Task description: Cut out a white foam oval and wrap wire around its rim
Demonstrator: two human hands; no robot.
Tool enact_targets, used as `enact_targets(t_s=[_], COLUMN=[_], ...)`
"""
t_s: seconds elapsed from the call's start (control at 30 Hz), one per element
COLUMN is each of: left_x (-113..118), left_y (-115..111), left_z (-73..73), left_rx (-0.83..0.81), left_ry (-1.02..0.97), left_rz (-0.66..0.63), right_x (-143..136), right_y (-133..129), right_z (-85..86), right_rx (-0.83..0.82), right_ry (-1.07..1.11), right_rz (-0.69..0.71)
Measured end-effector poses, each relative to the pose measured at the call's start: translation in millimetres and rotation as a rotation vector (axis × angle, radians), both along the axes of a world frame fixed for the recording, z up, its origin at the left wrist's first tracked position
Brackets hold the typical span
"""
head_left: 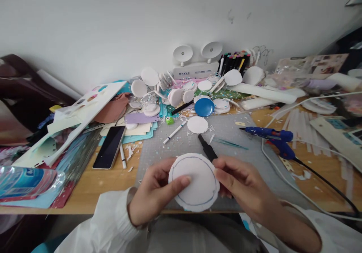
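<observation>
At the near edge of the table (80,198), the left hand (154,192) grips a marked white disc (198,185) by its left side, thumb flat on the upper face; the right hand (244,183) pinches the right edge. The marked white disc is held above the front of a grey mat (155,153), face upward, with a drawn line just inside its uneven rim. Beyond it, a black tool (208,148) runs obliquely to the right hand; contact cannot be determined. A phone (109,147) lies to the left, a blue glue gun (268,133) to the right. Farther back are tweezers (230,144), a pen (175,132) and a plain disc (197,125). Behind these, a blue round piece (204,106) sits before heaped discs (175,97). At the rear, a white base (196,70) carries two dishes (183,53) near the wall (113,26), with markers (234,62) at its right.
</observation>
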State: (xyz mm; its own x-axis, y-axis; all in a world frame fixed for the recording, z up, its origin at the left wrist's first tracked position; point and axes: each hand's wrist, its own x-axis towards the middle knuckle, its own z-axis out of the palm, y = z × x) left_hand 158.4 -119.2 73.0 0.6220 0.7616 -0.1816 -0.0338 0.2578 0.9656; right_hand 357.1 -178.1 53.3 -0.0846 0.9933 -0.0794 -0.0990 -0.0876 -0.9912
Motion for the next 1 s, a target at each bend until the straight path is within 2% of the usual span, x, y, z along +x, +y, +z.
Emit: enact_targets(t_s=[0.17,0.3,0.4,0.5,0.63,0.73,0.87,1.0], left_x=[-3.5,-4.7,-4.8,-3.8,-0.6,1.7,4.3,5.6], left_y=[2.0,6.0,9.8,12.9,14.4,14.0,12.6,12.0], left_z=[-2.2,-2.4,-1.3,0.2,0.3,-2.4,-8.6,-12.7], left_rx=[-0.090,-0.084,-0.058,-0.065,-0.121,-0.161,-0.230,-0.269], left_ry=[-0.069,-0.045,0.007,0.044,0.032,-0.023,-0.082,-0.149], left_rz=[-0.047,-0.040,-0.038,-0.105,-0.199,-0.211,-0.212,-0.264], right_x=[-2.2,-3.5,-2.0,0.6,1.3,-1.4,-6.6,-8.9], right_y=[-3.2,-0.5,3.9,7.3,7.3,4.6,0.3,-1.2], right_z=[-6.1,-3.4,3.3,9.2,9.4,5.5,-2.4,-7.7], right_rx=[-0.093,-0.121,-0.074,0.019,0.100,0.044,-0.165,-0.210], right_ry=[0.111,0.107,0.019,-0.133,-0.238,-0.169,0.083,0.197], right_rz=[0.025,0.052,0.117,0.188,0.177,0.136,0.120,0.190])
